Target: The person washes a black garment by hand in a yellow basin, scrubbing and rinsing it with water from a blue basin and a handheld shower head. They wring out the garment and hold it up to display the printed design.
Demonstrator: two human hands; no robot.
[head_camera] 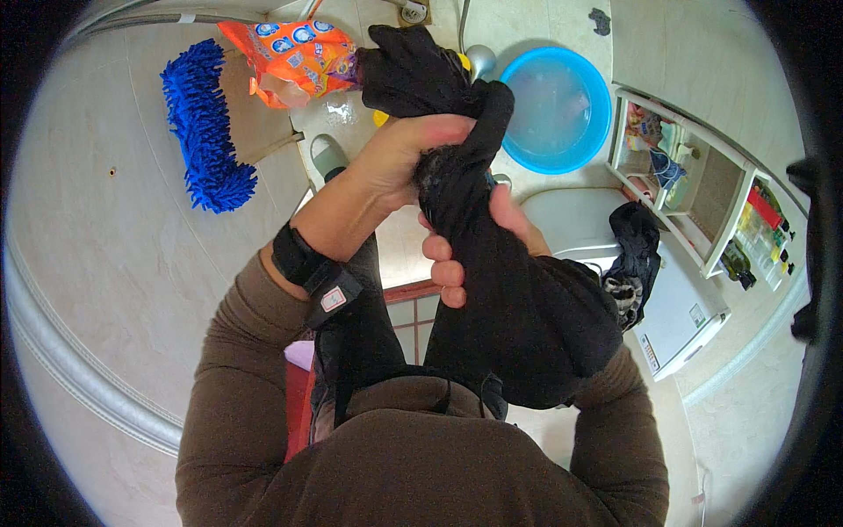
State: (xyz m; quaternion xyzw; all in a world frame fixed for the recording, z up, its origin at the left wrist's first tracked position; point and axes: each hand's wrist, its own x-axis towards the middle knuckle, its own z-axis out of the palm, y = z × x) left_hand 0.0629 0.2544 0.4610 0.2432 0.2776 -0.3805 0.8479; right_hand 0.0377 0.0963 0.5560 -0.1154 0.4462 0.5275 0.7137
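Above my lap, both hands grip a twisted black cloth garment [487,277]. My left hand [402,155] is closed around its upper part, thumb across the folds. Lower down, my right hand [449,267] wraps the same garment, with its fingers on one side and its thumb on the other. The cloth's far end flops forward past my left hand, and its wide near end hangs over my right forearm. Beyond the hands, a blue plastic basin [596,148] on the floor holds cloudy water.
An orange detergent bag [296,56] lies near a blue chenille mop head [204,132]. A floor drain [413,12] is at the top. At right stand a white appliance [678,296] with dark clothing [633,244] on it, and a white shelf rack [731,217] with several bottles.
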